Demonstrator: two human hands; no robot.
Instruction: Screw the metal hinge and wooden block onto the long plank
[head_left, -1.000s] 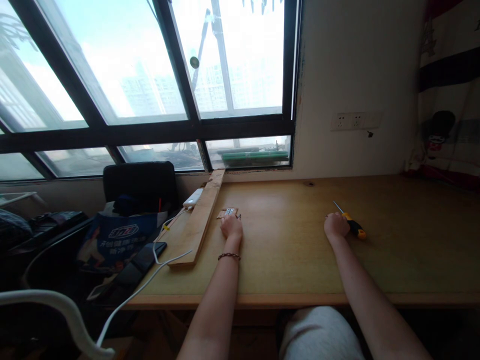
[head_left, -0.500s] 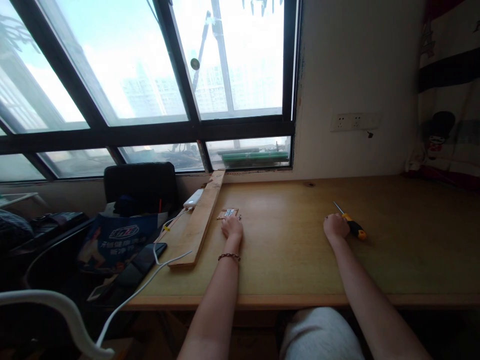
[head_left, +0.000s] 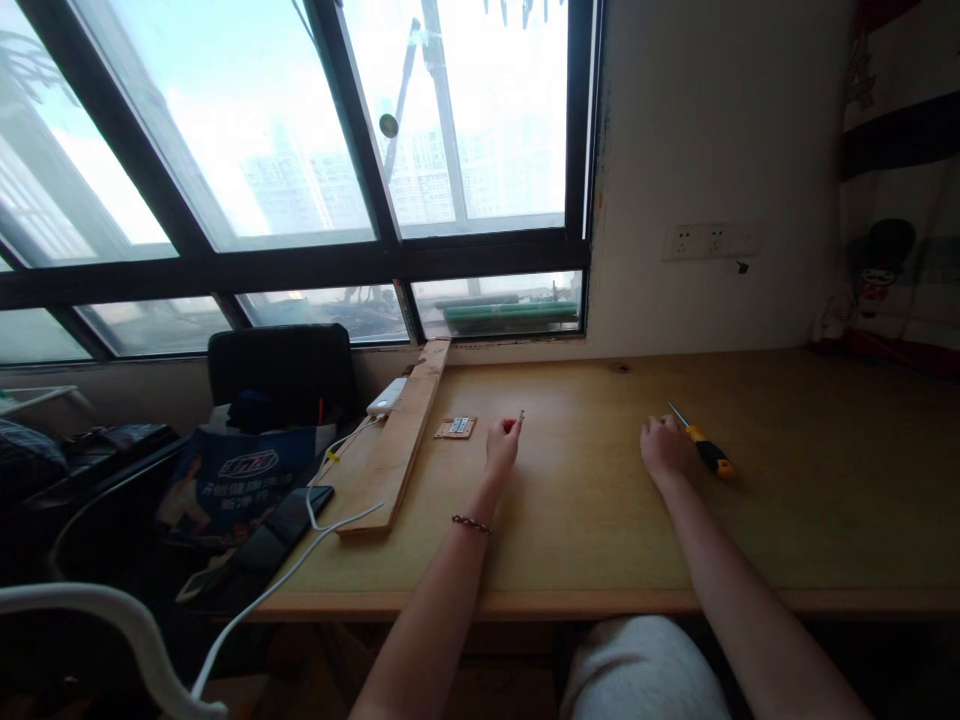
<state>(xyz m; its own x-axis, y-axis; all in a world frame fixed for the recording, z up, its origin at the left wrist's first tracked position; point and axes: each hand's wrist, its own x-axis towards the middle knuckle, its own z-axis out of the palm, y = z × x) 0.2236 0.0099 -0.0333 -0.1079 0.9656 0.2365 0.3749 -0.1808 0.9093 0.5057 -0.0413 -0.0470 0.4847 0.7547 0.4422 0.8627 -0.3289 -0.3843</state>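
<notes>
My left hand (head_left: 503, 443) is raised a little over the table, thumb and finger pinched on a small screw (head_left: 522, 414) that sticks up past the fingertips. Left of it lies a small flat wooden piece (head_left: 455, 428) with a metal hinge-like plate on it. My right hand (head_left: 664, 446) rests on the table with its fingers curled in; whatever they may hold is hidden. Right beside that hand is a screwdriver (head_left: 705, 447) with a yellow and black handle, its shaft pointing away from me.
A long wooden board (head_left: 405, 440) lies along the table's left side, with a white power strip (head_left: 387, 398) and a white cable (head_left: 300, 545) by it. A dark phone-like slab (head_left: 289, 520) and a blue bag (head_left: 232, 485) are farther left. The window and wall bound the table (head_left: 570, 540) behind.
My left hand has moved right, off the wooden piece, and now shows the small screw in its pinch. The right hand has shifted slightly left beside the screwdriver.
</notes>
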